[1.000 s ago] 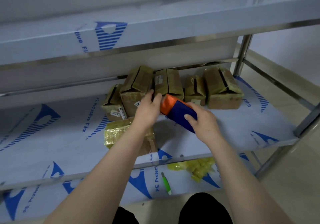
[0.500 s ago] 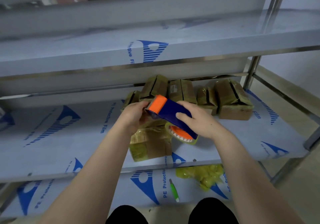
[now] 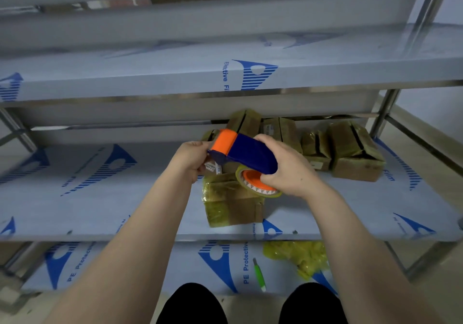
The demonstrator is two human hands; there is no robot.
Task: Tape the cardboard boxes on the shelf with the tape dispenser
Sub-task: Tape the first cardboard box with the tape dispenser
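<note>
right hand (image 3: pixel 290 166): fingers wrapped around blue-and-orange plastic tape dispenser (image 3: pixel 244 152), held above middle shelf (image 3: pixel 105 198) | left hand (image 3: pixel 191 157): fingers pinching dispenser's orange front end | tape-wrapped brown cardboard box (image 3: pixel 231 202) directly beneath; more boxes (image 3: pixel 350 149) behind

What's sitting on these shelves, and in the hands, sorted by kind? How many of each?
Cardboard boxes: 6
Tape dispenser: 1
Green tool: 1
Yellow plastic wad: 1
Total: 9
</note>
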